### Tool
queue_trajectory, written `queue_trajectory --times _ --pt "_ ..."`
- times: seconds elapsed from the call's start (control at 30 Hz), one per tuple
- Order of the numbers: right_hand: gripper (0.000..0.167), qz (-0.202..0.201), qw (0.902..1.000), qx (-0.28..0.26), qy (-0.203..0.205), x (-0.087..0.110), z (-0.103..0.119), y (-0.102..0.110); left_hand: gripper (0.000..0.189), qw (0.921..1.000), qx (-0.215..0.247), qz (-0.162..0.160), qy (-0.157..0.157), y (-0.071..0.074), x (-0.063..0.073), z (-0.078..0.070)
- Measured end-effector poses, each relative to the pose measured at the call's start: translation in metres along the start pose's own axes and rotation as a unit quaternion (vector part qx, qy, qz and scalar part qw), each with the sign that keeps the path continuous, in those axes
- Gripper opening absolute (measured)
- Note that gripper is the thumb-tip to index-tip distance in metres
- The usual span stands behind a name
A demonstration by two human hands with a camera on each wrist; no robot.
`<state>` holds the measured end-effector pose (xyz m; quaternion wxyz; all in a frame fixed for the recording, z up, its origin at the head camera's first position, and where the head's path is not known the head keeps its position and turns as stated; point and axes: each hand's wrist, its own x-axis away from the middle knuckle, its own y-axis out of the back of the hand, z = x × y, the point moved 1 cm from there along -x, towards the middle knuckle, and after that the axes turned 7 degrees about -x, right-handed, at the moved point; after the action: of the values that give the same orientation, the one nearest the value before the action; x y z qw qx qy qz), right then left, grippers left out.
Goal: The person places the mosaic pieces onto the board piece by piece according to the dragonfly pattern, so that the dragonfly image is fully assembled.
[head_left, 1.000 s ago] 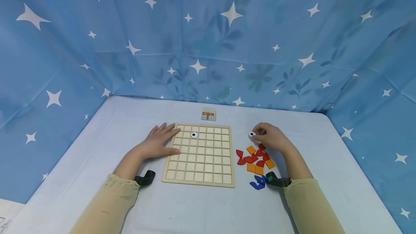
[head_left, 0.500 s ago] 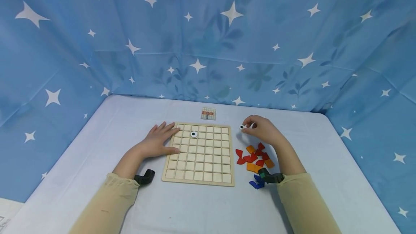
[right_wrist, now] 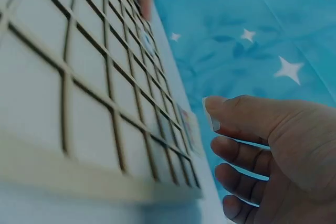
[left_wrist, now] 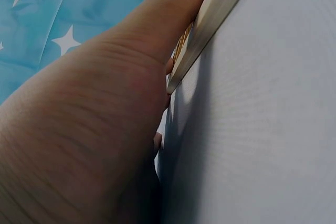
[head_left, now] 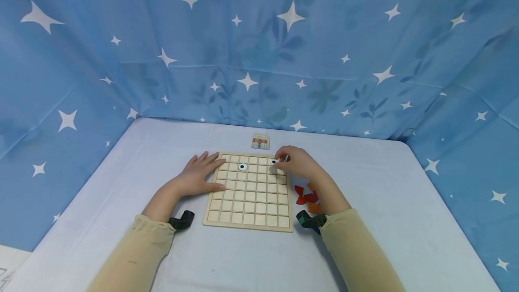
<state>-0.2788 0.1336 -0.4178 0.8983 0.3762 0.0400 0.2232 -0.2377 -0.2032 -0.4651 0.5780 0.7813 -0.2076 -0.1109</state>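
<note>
My right hand (head_left: 298,162) pinches a white round eye piece (head_left: 274,162) with a black dot, between thumb and fingers. It hangs just above the upper right squares of the wooden grid board (head_left: 249,193). In the right wrist view the held eye piece (right_wrist: 211,115) shows edge-on, a thin white sliver at the fingertips. A matching eye piece (head_left: 242,166) lies in the board's upper left part. Spread out along the board's left edge, my left hand (head_left: 195,177) rests with straight fingers, its thumb and fingertips on the frame. The left wrist view shows that thumb against the board's side.
Red quarter-round pieces (head_left: 301,195) and orange square pieces (head_left: 313,207) lie right of the board, partly hidden by my right forearm. A bit of a blue piece (head_left: 317,230) shows beneath the wrist camera. Behind the board lies a small pattern card (head_left: 261,141).
My right hand has carried the eye piece leftward from beside the loose pieces to over the board's upper right. The left hand has stayed in place.
</note>
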Motion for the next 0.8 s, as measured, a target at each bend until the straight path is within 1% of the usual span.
queue_trajectory --times 0.2,0.37,0.5,0.63,0.8 --pt "0.021 0.019 0.9997 -0.015 -0.002 -0.012 0.013 -0.02 0.092 1.0 -0.004 -0.002 -0.001 -0.001 -0.001 0.001" --pt "0.021 0.033 0.9993 -0.004 0.017 -0.021 0.02 -0.032 0.092 1.0 -0.005 -0.002 0.001 -0.001 -0.002 0.001" --pt "0.021 0.04 0.9989 -0.001 0.023 -0.025 0.023 -0.038 0.092 1.0 -0.001 0.001 0.0 0.0 -0.002 0.0" --pt "0.02 0.046 0.9988 0.003 0.018 -0.025 0.026 -0.042 0.092 1.0 0.002 0.005 0.001 0.001 -0.002 0.0" --pt "0.02 0.046 0.9985 0.019 0.022 -0.029 0.025 -0.047 0.092 1.0 0.0 0.006 0.004 0.001 -0.003 -0.001"
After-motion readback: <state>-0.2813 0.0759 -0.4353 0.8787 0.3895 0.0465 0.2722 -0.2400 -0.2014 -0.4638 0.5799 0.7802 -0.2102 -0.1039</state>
